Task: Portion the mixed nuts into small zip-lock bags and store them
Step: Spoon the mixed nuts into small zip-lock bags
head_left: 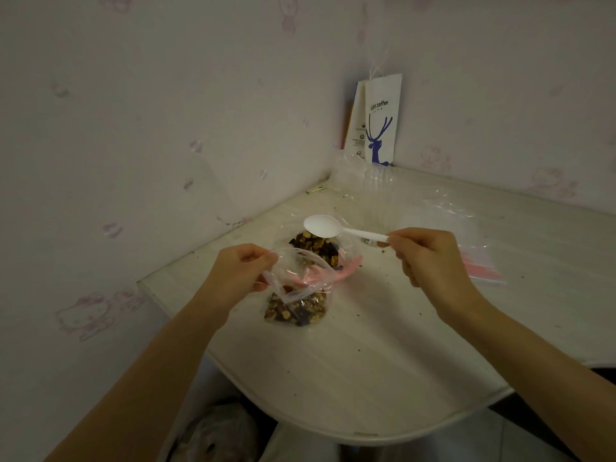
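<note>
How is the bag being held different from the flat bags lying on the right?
The held bag bulges with nuts; the flat bags look empty. The held bag's mouth is pulled open and it stands upright; the flat bags lie flat, untouched. Both are clear plastic.

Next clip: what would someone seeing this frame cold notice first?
At the table's middle, the left hand pinches open a small zip-lock bag partly filled with mixed nuts. The right hand holds an empty white plastic spoon above a second bag of nuts just behind it. In the far corner, a paper coffee bag with a blue deer stands against the wall.
</note>
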